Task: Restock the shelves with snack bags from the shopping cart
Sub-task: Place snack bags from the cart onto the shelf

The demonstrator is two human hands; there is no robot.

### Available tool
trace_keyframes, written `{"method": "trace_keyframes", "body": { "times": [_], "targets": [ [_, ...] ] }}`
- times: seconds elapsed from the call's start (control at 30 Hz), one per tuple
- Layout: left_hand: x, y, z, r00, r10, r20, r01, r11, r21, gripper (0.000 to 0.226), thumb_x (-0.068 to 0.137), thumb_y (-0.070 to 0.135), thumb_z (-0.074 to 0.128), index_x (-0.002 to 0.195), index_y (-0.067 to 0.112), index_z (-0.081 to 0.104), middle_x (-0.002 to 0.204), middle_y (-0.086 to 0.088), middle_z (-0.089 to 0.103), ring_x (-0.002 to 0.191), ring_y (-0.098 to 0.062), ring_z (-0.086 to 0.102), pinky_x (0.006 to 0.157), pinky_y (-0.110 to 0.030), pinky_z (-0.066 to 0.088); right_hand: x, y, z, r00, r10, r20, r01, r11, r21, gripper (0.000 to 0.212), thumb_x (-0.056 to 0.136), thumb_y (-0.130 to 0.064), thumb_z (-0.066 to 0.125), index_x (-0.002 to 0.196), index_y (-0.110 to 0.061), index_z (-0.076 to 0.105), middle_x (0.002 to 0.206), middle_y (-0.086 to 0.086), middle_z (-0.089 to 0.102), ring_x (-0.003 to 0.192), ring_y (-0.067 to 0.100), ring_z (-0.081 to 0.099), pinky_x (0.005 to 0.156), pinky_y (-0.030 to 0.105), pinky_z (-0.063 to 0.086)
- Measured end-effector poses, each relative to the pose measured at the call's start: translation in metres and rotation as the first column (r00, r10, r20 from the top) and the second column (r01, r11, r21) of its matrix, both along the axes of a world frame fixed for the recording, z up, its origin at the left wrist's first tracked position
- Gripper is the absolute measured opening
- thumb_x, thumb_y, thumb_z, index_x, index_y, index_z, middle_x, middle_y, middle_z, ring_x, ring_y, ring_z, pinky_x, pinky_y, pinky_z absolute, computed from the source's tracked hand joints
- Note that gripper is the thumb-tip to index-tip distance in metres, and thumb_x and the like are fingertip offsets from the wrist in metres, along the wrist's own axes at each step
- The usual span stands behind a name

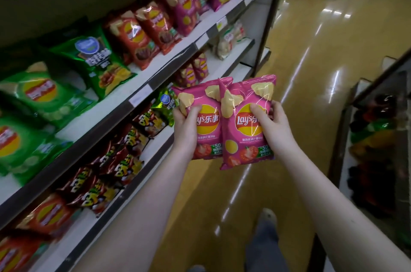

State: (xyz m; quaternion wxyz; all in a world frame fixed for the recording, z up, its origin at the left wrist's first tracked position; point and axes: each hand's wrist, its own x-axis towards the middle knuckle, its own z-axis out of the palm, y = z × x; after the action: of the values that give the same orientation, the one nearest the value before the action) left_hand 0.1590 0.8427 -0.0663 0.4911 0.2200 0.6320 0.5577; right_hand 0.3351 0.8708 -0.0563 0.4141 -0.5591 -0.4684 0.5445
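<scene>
**Two pink bags carried face-up toward the matching row**

The person held two pink crisp bags out over the aisle floor (pixel 311 71), one in each hand, side by side with their inner edges overlapping. Both fronts faced the camera and stood upright, probably so the flavour could be read and matched against the shelves (pixel 142 91) on the left before anything was placed. Similar pink bags on the upper shelf (pixel 184 4) stood further along, past the green bags (pixel 44 98) and red bags (pixel 138 35), which suggested the destination lay ahead, not right beside the hands.

The left hand (pixel 186 131) was closed around the left pink bag (pixel 204 116) at its outer edge, thumb pressed over the front near the logo and the fingers hidden behind. The right hand (pixel 273 124) gripped the right pink bag (pixel 246 133) the same way from its outer edge, thumb across the printed front. Each grip looked light, pinching the edge without crushing the puffed middle, which suited air-filled packets.

The shopping cart (pixel 378 138) stood at the right edge, dark and partly cut off, with several more bags visible inside, so restocking appeared far from finished
</scene>
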Motion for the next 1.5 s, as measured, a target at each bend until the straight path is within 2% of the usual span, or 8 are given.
{"method": "trace_keyframes", "body": {
  "times": [0.17, 0.27, 0.43, 0.63, 0.73, 0.93, 1.17, 1.5],
  "targets": [
    [0.046, 0.084, -0.002, 0.995, 0.093, 0.021, -0.093, 0.996, -0.004, 0.043, 0.092, 0.037, 0.057, 0.129, 0.031, 0.036, 0.103, 0.0, 0.062, 0.085, -0.018, 0.067, 0.059, -0.028, 0.053, 0.045, 0.1, -0.004, 0.995, 0.1, -0.005, -0.1, 0.995, 0.001, 0.053, 0.084, -0.043, 0.062, 0.127, -0.023, 0.04, 0.11, -0.001, 0.062, 0.087, 0.012, 0.068, 0.064, 0.022, 0.054],
    [0.072, 0.128, 0.0, 0.986, 0.167, 0.014, -0.167, 0.986, -0.026, 0.036, 0.093, 0.036, 0.056, 0.121, 0.033, 0.034, 0.101, 0.0, 0.061, 0.086, -0.019, 0.065, 0.065, -0.031, 0.055, 0.066, 0.157, -0.005, 0.987, 0.16, -0.014, -0.16, 0.987, -0.012, 0.054, 0.084, -0.044, 0.062, 0.129, -0.02, 0.042, 0.11, 0.001, 0.064, 0.088, 0.014, 0.068, 0.066, 0.025, 0.054],
    [0.097, 0.199, -0.003, 0.961, 0.275, 0.011, -0.274, 0.961, -0.043, 0.039, 0.092, 0.036, 0.057, 0.123, 0.03, 0.035, 0.101, 0.001, 0.062, 0.087, -0.02, 0.067, 0.074, -0.037, 0.058, 0.083, 0.245, -0.012, 0.969, 0.245, -0.037, -0.246, 0.968, -0.044, 0.054, 0.084, -0.046, 0.063, 0.128, -0.022, 0.044, 0.108, 0.001, 0.067, 0.087, 0.016, 0.07, 0.069, 0.028, 0.056],
    [0.088, 0.283, -0.011, 0.938, 0.346, -0.028, -0.347, 0.937, -0.041, 0.04, 0.091, 0.039, 0.058, 0.124, 0.029, 0.037, 0.106, -0.001, 0.063, 0.089, -0.02, 0.067, 0.071, -0.035, 0.057, 0.07, 0.342, -0.026, 0.953, 0.301, -0.021, -0.302, 0.953, -0.034, 0.057, 0.084, -0.047, 0.062, 0.129, -0.019, 0.044, 0.111, 0.002, 0.065, 0.089, 0.016, 0.069, 0.07, 0.028, 0.055],
    [0.081, 0.336, -0.021, 0.938, 0.346, -0.009, -0.346, 0.937, -0.045, 0.048, 0.092, 0.039, 0.056, 0.133, 0.026, 0.035, 0.103, 0.0, 0.062, 0.088, -0.019, 0.066, 0.066, -0.032, 0.056, 0.062, 0.396, -0.034, 0.952, 0.306, -0.013, -0.306, 0.952, -0.024, 0.058, 0.084, -0.046, 0.063, 0.13, -0.018, 0.041, 0.114, 0.003, 0.063, 0.092, 0.016, 0.068, 0.071, 0.028, 0.055],
    [0.075, 0.421, -0.024, 0.931, 0.365, -0.02, -0.365, 0.929, -0.062, 0.058, 0.092, 0.037, 0.056, 0.142, 0.024, 0.031, 0.108, -0.001, 0.06, 0.087, -0.017, 0.065, 0.062, -0.028, 0.053, 0.055, 0.481, -0.037, 0.948, 0.317, -0.013, -0.318, 0.948, -0.023, 0.054, 0.083, -0.047, 0.064, 0.126, -0.022, 0.043, 0.112, 0.003, 0.065, 0.093, 0.018, 0.069, 0.08, 0.038, 0.057],
    [0.074, 0.491, -0.031, 0.892, 0.449, -0.039, -0.451, 0.887, -0.102, 0.043, 0.089, 0.041, 0.059, 0.125, 0.025, 0.04, 0.112, -0.005, 0.063, 0.094, -0.023, 0.066, 0.075, -0.036, 0.057, 0.05, 0.567, -0.041, 0.916, 0.401, 0.007, -0.401, 0.916, -0.022, 0.055, 0.086, -0.045, 0.06, 0.129, -0.018, 0.041, 0.11, 0.001, 0.064, 0.09, 0.015, 0.068, 0.071, 0.028, 0.057],
    [0.129, 0.569, -0.059, 0.722, 0.692, 0.007, -0.688, 0.719, -0.096, 0.053, 0.091, 0.031, 0.059, 0.138, 0.02, 0.037, 0.112, -0.003, 0.063, 0.088, -0.016, 0.066, 0.062, -0.026, 0.053, 0.067, 0.679, -0.077, 0.777, 0.629, -0.003, -0.628, 0.776, -0.051, 0.041, 0.09, -0.041, 0.058, 0.122, -0.02, 0.045, 0.105, -0.003, 0.064, 0.087, 0.008, 0.066, 0.061, 0.016, 0.053]
  ]
}}
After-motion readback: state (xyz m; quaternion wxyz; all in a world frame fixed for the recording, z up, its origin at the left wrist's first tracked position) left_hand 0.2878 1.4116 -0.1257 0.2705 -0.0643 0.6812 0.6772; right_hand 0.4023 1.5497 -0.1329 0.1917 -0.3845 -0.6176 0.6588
